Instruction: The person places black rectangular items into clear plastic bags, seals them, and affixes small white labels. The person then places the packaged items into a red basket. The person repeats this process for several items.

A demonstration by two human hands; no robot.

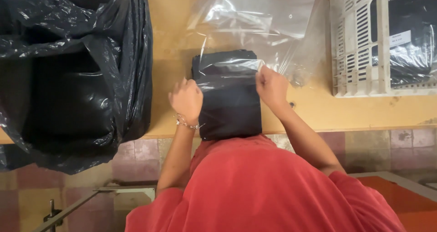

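A wooden table (173,13) runs across in front of me, its near edge just above my red top. On its left side sits a big black plastic sack (68,77), crumpled and open, hanging over the table's edge. At the right stands a white slotted crate (357,41) with dark bagged items inside. Loose clear plastic bags (264,13) lie in a heap at the far middle of the table.

Right before me, at the table's near edge, lies a folded black garment (230,107), partly inside a clear bag (227,73) whose open end faces me. My left hand (186,99) is curled at the bag's left edge, fingers closed on the plastic; a thin bracelet (186,123) circles that wrist. My right hand (271,86) pinches the bag's right edge, just beside the garment's upper corner.
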